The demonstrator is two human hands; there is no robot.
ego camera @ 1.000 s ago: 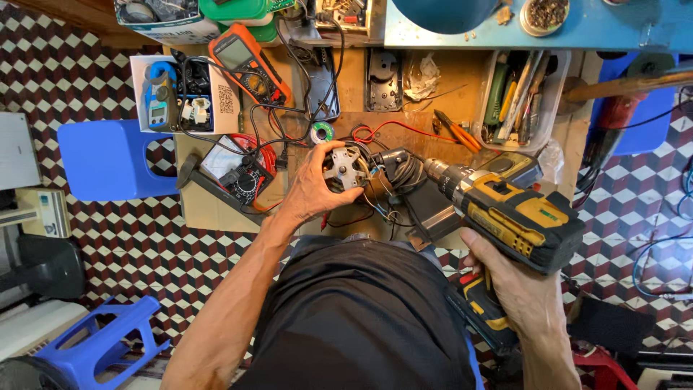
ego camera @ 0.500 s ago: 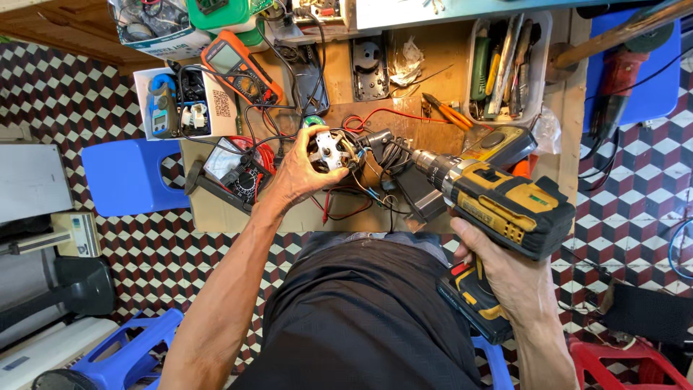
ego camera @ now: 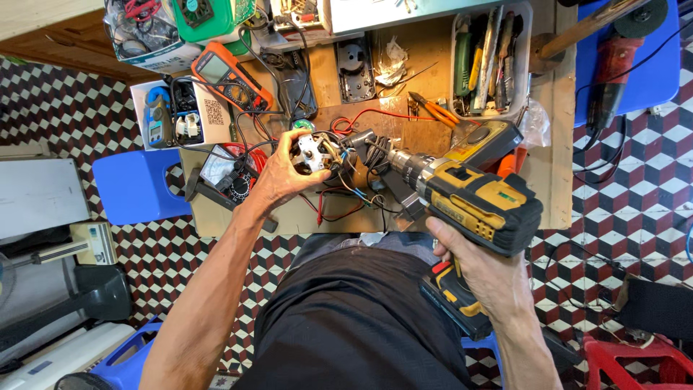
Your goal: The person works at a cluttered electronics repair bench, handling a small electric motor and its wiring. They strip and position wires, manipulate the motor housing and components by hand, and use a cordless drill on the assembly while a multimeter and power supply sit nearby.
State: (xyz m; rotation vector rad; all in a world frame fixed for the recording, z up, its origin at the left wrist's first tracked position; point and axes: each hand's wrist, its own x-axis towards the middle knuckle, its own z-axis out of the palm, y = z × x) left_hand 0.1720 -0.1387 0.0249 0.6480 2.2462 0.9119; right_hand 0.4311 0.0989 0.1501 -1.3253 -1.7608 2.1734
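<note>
My left hand (ego camera: 278, 180) is clenched around a round grey metal motor with copper windings (ego camera: 315, 155), held over the wooden workbench (ego camera: 433, 79). My right hand (ego camera: 485, 271) grips the handle of a yellow-and-black cordless drill (ego camera: 473, 202), its chuck pointing at the motor. An orange multimeter (ego camera: 229, 79) lies beyond.

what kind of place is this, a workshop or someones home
Most likely a small electrical repair workshop: a cluttered wooden workbench carries an orange handheld multimeter and a clear plastic tub of hand tools, with a yellow and black cordless drill in use.
</note>
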